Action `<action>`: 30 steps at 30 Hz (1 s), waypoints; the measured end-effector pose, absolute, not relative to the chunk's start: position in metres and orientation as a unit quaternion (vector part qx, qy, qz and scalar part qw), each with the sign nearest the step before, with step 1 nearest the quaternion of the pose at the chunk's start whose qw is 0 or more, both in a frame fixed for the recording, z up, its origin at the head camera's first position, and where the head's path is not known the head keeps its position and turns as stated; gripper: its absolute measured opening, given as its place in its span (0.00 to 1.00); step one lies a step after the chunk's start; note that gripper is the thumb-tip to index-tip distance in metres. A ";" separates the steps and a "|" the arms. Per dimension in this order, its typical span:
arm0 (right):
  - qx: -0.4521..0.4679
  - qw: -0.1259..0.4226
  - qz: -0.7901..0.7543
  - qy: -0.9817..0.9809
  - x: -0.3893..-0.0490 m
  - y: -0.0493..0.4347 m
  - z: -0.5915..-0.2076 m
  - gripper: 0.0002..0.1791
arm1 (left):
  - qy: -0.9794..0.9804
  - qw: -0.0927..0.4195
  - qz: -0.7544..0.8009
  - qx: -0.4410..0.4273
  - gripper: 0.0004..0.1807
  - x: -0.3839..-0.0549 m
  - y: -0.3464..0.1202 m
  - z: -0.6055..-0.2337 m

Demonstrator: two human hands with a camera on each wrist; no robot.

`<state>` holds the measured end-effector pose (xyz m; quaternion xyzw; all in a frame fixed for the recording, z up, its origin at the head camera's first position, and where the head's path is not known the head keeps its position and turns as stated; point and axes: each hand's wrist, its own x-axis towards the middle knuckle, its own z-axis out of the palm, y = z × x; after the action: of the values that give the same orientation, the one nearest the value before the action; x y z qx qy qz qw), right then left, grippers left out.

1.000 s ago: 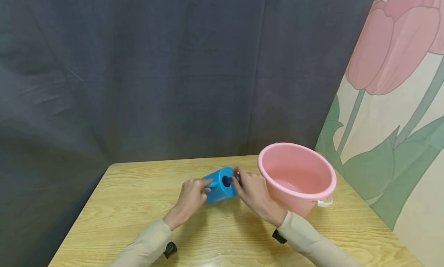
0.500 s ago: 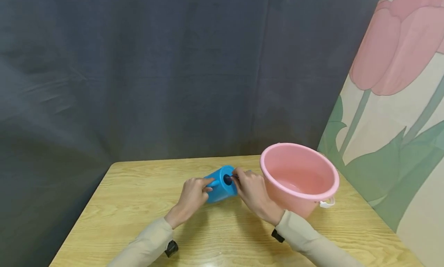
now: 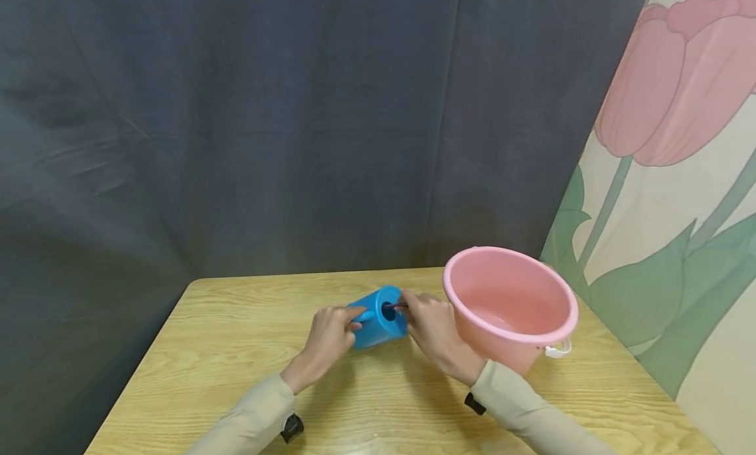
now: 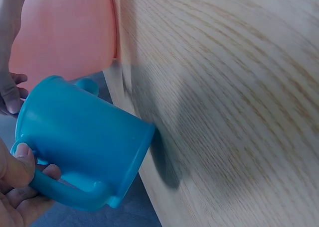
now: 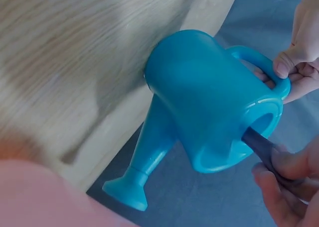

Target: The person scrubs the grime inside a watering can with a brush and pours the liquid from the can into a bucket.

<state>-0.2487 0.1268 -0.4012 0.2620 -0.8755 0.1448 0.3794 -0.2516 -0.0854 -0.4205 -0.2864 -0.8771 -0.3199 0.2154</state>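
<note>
A blue watering can (image 3: pixel 369 335) is tilted over the table, its round opening turned toward the right hand. My left hand (image 3: pixel 327 337) grips its handle (image 4: pixel 75 197), thumb on top and fingers wrapped beneath. At the opening, my right hand (image 3: pixel 434 327) pinches a dark purplish-grey strip (image 5: pixel 262 148) between thumb and fingers. One end of that strip lies inside the can, hidden by the rim; what it is I cannot tell. The spout (image 5: pixel 151 146), with its flared head, points away from the handle in the right wrist view.
A pink bucket (image 3: pixel 493 346) with a white handle piece (image 3: pixel 558 350) stands just right of the right hand. Both are on a wood-grain table (image 3: pixel 236 330). Behind hangs a dark curtain (image 3: pixel 295 127); a wall with painted tulips (image 3: pixel 655 94) rises on the right.
The dark strip at the can's opening shows thinner than before, and the right hand has shifted slightly. The left hand keeps its grip on the handle; the whole head view has moved a little.
</note>
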 end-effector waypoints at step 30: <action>0.224 0.340 0.167 -0.898 -0.253 0.124 -0.402 0.10 | -0.872 0.216 -0.322 -0.298 0.25 -0.253 -0.080 -0.423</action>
<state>-0.2532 0.1243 -0.4021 0.2242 -0.8978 0.1671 0.3403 -0.2528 -0.0800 -0.4226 -0.2985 -0.8720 -0.3219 0.2164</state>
